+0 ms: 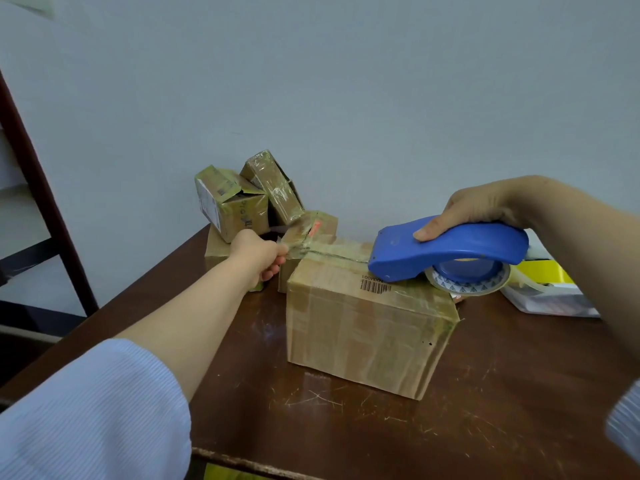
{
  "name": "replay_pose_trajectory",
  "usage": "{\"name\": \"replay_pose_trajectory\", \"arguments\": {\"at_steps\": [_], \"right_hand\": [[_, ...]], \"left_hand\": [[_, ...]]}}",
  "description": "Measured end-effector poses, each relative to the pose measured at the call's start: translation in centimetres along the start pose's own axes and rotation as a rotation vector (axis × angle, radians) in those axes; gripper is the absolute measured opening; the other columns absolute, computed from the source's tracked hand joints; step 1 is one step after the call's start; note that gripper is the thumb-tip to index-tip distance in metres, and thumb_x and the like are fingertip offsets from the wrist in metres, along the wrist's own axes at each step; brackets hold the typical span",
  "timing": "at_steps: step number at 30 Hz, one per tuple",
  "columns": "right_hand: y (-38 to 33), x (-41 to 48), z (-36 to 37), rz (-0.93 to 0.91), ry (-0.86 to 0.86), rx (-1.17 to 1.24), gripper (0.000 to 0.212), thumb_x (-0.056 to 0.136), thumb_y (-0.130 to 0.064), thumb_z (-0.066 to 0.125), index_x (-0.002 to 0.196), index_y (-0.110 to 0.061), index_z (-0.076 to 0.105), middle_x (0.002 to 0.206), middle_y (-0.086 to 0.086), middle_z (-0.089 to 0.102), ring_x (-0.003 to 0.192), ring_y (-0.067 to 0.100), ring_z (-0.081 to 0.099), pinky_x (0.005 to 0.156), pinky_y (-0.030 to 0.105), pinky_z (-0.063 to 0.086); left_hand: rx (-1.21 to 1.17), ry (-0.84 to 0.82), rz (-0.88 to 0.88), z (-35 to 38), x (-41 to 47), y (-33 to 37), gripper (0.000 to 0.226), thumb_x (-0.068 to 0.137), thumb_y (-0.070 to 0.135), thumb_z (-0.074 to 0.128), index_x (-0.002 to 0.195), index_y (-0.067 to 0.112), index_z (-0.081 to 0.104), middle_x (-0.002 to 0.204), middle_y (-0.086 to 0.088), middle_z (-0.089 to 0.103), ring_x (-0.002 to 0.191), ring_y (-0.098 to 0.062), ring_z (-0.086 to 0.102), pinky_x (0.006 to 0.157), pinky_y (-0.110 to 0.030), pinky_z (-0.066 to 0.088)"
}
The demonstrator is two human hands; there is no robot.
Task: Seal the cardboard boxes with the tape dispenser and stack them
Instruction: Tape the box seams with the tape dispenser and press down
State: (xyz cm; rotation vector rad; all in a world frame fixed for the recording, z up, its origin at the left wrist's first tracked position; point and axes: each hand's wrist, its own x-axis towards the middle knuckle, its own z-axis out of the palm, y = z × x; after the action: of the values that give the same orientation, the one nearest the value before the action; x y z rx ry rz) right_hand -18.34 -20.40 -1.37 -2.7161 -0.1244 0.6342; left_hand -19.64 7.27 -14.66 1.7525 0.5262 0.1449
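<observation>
Head view. A large cardboard box rests on the dark brown counter, near its middle, with a barcode label on its top face.

The right hand is wrapped around the handle of the blue tape dispenser, thumb pressed along the near side. The dispenser's front edge contacts the top of the large box just beside the barcode; its roll of clear tape sits under the handle, over the box's right top edge.

The left hand is closed, fingers pinching the free end of the tape strip at the far left corner of the large box. The strip runs along the box's top seam from this hand to the dispenser.

Behind the left hand, several small taped boxes are piled untidily against the wall, some tilted. A white and yellow container lies on the counter, right of the dispenser.
</observation>
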Motion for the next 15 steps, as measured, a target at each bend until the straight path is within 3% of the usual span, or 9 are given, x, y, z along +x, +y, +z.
{"name": "replay_pose_trajectory", "arguments": {"at_steps": [2, 5, 9, 15], "right_hand": [[0.1, 0.3, 0.0, -0.005, -0.002, 0.003, 0.085, 0.01, -0.058, 0.086, 0.075, -0.006, 0.069, 0.066, 0.01, 0.07, 0.051, 0.023, 0.064, 0.049, 0.026, 0.049], [0.3, 0.5, -0.1, -0.01, -0.004, 0.001, 0.092, 0.002, -0.061, 0.085, 0.075, -0.006, 0.069, 0.067, 0.011, 0.07, 0.051, 0.023, 0.064, 0.05, 0.027, 0.049], [-0.3, 0.3, 0.2, 0.008, -0.004, -0.028, 0.072, 0.026, -0.056, 0.084, 0.077, -0.006, 0.069, 0.066, 0.009, 0.07, 0.051, 0.022, 0.064, 0.05, 0.027, 0.05], [-0.4, 0.4, 0.3, 0.02, 0.0, -0.028, 0.065, 0.034, -0.055, 0.086, 0.074, -0.007, 0.069, 0.065, 0.009, 0.07, 0.05, 0.021, 0.064, 0.049, 0.026, 0.049]], "left_hand": [[0.005, -0.037, -0.025, 0.4, -0.1, -0.7, 0.018, 0.084, 0.014, 0.072, 0.085, -0.002, 0.064, 0.065, -0.007, 0.058, 0.047, -0.014, 0.044, 0.044, -0.022, 0.038], [0.003, -0.077, -0.055, 1.3, -0.4, -1.4, 0.021, 0.082, 0.018, 0.075, 0.077, 0.001, 0.064, 0.066, -0.007, 0.059, 0.055, -0.017, 0.047, 0.055, -0.03, 0.045], [-0.001, -0.128, -0.098, 1.9, -0.6, -1.9, 0.026, 0.083, 0.024, 0.073, 0.075, 0.005, 0.057, 0.065, -0.007, 0.055, 0.06, -0.018, 0.049, 0.057, -0.031, 0.047], [0.08, -0.175, -0.109, 2.0, -0.8, -1.5, 0.027, 0.088, 0.029, 0.064, 0.099, 0.006, 0.055, 0.074, -0.006, 0.054, 0.065, -0.018, 0.05, 0.062, -0.03, 0.047]]}}
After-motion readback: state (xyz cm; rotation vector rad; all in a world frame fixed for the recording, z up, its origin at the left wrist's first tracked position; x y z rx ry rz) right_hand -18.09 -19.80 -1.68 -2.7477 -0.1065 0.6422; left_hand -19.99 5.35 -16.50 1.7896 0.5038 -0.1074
